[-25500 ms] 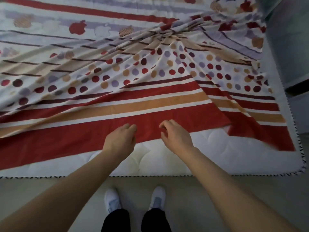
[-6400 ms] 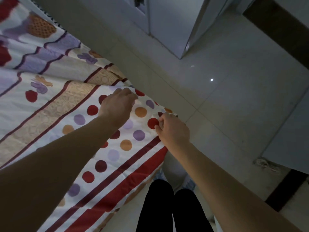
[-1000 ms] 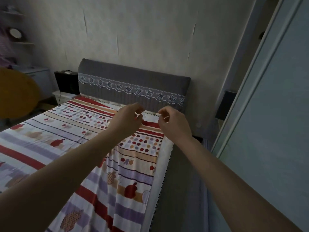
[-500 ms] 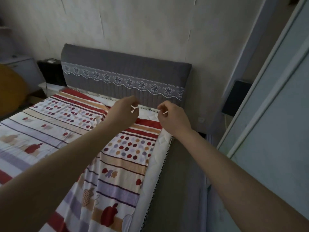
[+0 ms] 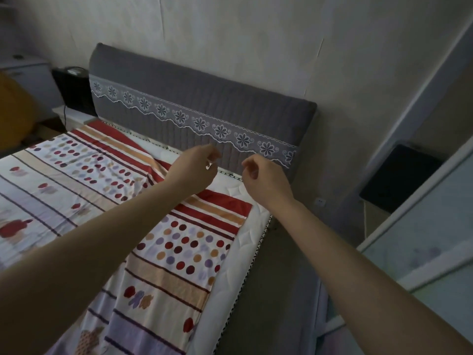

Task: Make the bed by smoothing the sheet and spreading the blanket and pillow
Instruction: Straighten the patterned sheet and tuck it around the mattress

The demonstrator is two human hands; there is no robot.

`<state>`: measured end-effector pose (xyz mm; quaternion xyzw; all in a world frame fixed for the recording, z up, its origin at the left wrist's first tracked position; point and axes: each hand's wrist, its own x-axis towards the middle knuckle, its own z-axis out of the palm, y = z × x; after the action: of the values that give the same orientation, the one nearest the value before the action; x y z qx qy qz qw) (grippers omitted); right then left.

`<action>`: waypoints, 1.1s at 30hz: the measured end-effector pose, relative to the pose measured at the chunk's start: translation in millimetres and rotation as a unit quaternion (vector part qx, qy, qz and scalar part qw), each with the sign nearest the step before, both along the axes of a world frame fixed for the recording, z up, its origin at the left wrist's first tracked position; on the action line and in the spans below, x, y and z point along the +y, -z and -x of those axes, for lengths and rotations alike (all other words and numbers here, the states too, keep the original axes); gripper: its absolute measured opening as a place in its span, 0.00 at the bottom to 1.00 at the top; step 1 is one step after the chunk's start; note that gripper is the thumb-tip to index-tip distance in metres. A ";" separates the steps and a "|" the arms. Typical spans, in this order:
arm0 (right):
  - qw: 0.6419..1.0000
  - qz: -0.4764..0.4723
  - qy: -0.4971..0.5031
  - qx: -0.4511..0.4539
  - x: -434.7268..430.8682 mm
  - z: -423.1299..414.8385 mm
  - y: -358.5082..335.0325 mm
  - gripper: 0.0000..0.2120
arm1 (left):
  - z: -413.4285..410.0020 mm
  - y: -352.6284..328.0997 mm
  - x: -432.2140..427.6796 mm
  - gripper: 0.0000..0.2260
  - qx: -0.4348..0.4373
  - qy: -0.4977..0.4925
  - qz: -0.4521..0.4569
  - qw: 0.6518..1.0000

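We see both hands raised in the middle of the frame, just in front of the lower edge of the grey padded headboard (image 5: 204,98) with its band of white lace flowers. The left hand (image 5: 197,170) has its fingers curled in toward the thumb as if pinching. A pale speck shows at the fingertips, but we cannot tell whether it has hold of any cloth. The right hand (image 5: 266,180) is just beside it, to the right. Its fingers are loosely curled with the thumb close to the forefinger, and we can see nothing between them.

The cotton sheet printed with red and orange stripes, coloured dots and apples (image 5: 179,252) lies over the bed, filling the left and lower centre of the frame. Its top corner lies flat below the right wrist, and creases gather under the left forearm. Its red top edge stops short of the headboard. Its right edge also stops short of the side of the bed, so a strip of the white quilted mattress (image 5: 245,242) with black-and-white piping shows along the top and the right.

In the upper left a black box (image 5: 71,90) stands on a low white bedside unit, with a yellow rounded shape (image 5: 12,106) at the frame's left edge. To the right of the headboard there is a white wall socket (image 5: 320,201), a dark flat panel (image 5: 399,175) and, at the far right, a pale wardrobe door (image 5: 422,239).
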<state>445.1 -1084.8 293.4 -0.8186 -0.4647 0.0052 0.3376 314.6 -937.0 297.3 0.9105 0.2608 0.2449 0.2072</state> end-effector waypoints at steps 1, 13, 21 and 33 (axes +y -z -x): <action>1.000 0.006 -0.005 0.000 15.3 -12.3 2.6 0.09 | -13.0 2.9 14.5 0.13 0.008 -0.002 0.001 1.000; 0.999 0.031 -0.038 0.018 163.5 -135.0 27.7 0.08 | -134.9 25.8 139.6 0.11 0.044 -0.045 0.024 0.998; 0.995 0.044 -0.077 0.038 217.8 -195.1 43.3 0.09 | -180.2 40.4 181.4 0.10 0.064 -0.104 0.042 0.992; 0.975 0.065 -0.181 0.110 294.7 -313.4 86.9 0.09 | -279.6 69.0 234.5 0.11 0.129 -0.226 0.053 0.964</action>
<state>758.6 -790.1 206.5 -0.7355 -0.5640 0.1859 0.3262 594.1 -702.5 228.3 0.8397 0.4967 0.1515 0.1590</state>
